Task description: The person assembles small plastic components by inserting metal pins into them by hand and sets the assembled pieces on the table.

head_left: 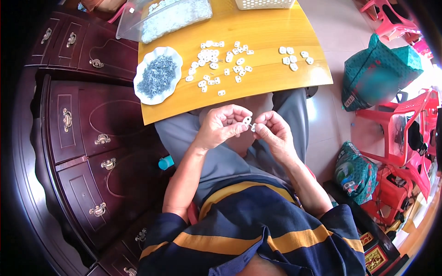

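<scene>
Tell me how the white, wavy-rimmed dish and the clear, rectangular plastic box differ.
Shape: the white, wavy-rimmed dish is rounded and shallow; the clear, rectangular plastic box is straight-sided and deeper.
Look: the dish is opaque; the box is see-through.
Contents: the dish holds slender grey metallic-looking pieces; the box holds whitish pieces.
Shared: both the dish and the box hold a heap of small pieces.

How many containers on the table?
3 visible: white scalloped dish, left edge; clear plastic bin, far left; white perforated basket, far edge. Others may be out of frame.
</scene>
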